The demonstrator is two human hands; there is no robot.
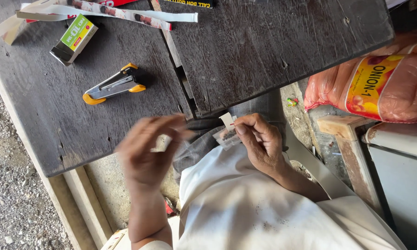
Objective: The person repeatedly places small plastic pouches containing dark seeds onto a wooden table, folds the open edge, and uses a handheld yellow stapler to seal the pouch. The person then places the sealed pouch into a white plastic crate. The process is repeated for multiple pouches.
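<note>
Packet: a small clear packet (227,137) with dark specks inside is held over the person's lap, just below the near edge of the desk (273,51).
Right hand: the right hand (260,141) has its grip closed on the packet, thumb and fingers pinching its top, where a white paper tab (227,120) sticks up.
Left hand: the left hand (148,150) is blurred; something small and pale seems to sit between its fingers, but whether the grip is closed on it cannot be told.
Stapler: a yellow and grey stapler (113,86) lies on the desk, well apart from both hands, with a small green box (75,39) beyond it.
Risk, spill: the pinch covers only the packet's top, so a tilt or a loosened grip could shed the specks onto the white cloth (245,208) below.
Risk, tab: the loose tab could slip out or sit crooked.
</note>
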